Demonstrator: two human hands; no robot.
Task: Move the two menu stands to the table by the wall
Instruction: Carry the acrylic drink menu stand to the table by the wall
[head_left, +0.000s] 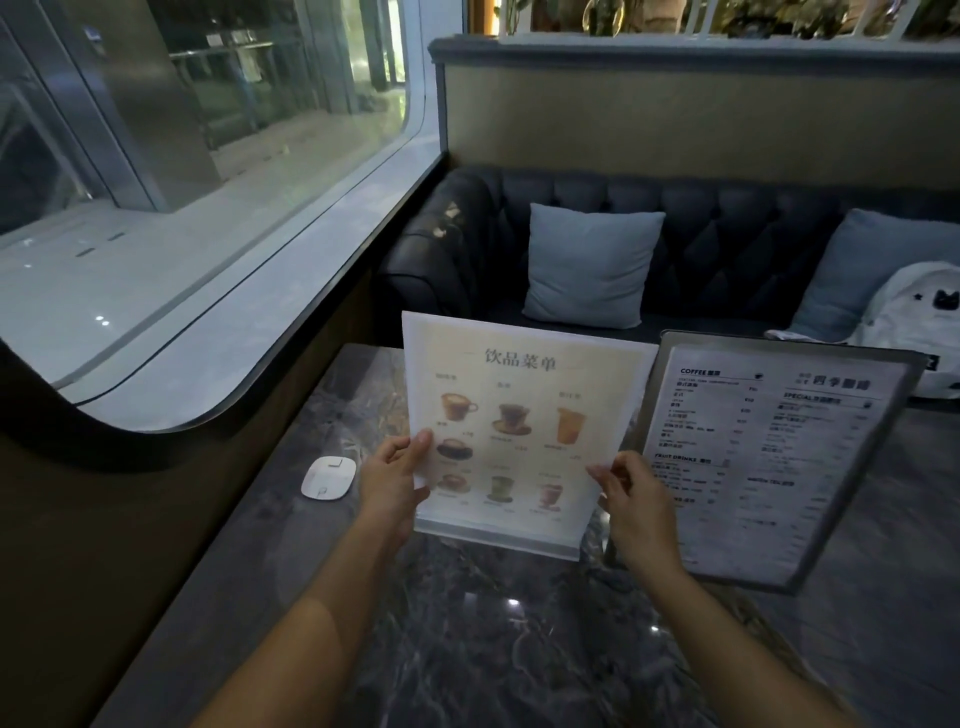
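Note:
A clear acrylic menu stand with a cream drinks menu showing cup pictures (519, 415) stands upright on the dark marble table (509, 649). My left hand (395, 483) grips its left edge and my right hand (631, 499) pinches its right edge. Its base rests on or just above the tabletop; I cannot tell which. Right beside it stands a second menu stand with a dark frame and a black-and-white text menu (769, 467), leaning back, untouched.
A small white oval device (329, 478) lies on the table left of my left hand. Along the table's left side runs a curved window sill (218, 332). Behind are a dark tufted sofa (727, 244), blue cushions (592, 265) and a white bag (919, 322).

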